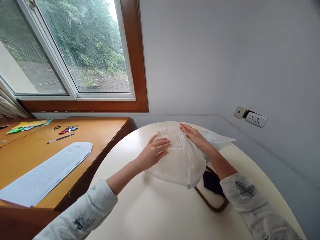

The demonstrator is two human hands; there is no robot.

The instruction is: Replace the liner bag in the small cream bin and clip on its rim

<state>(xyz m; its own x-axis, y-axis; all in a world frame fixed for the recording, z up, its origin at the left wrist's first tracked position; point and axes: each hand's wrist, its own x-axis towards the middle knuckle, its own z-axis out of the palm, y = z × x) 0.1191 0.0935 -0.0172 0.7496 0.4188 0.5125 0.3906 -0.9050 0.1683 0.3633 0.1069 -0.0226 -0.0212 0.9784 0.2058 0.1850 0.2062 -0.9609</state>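
On white tbl (150,213): both hands (153,152) at bulging bag (176,165), contents prob. soft, unclear.

Left hand (155,151) and right hand (193,136), bare; left sleeve (101,198) and right sleeve (261,205), pale grey, textured; dark butterfly (245,189) on the right, dark motif (83,223) on the left.

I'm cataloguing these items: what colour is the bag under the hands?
The bag is translucent white, clearest in the head view.
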